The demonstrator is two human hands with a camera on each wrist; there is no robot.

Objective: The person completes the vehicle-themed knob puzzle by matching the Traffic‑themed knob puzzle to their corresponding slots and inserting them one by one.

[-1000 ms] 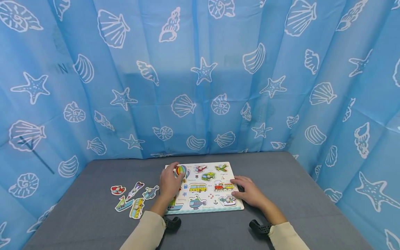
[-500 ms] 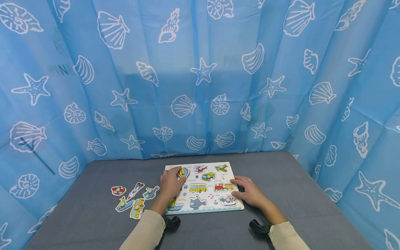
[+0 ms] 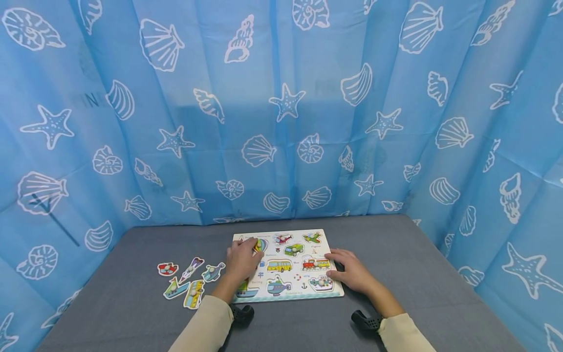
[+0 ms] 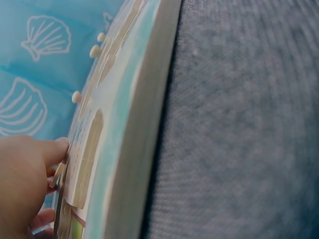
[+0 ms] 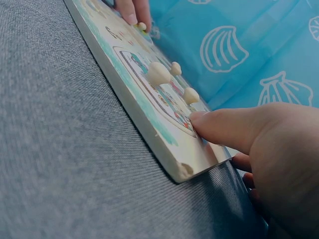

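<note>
Head view: the left hand [image 3: 241, 259] covers the left part of the board [image 3: 303, 295] and some of the balloon [image 3: 260, 245]; some printed words [image 3: 257, 282] are illegible. Both sleeves [image 3: 204, 322] run off the lower edge. Left wrist view: the board is cut off above and below, the left hand at left; the cloth [image 4: 244, 119] is blurred. Right wrist view: the upper edge crops the left hand, the right edge the right hand [image 5: 294, 159], its fingers [image 5: 241, 162] partly hidden.

Board [image 3: 303, 293] in all views (head highest)
</note>
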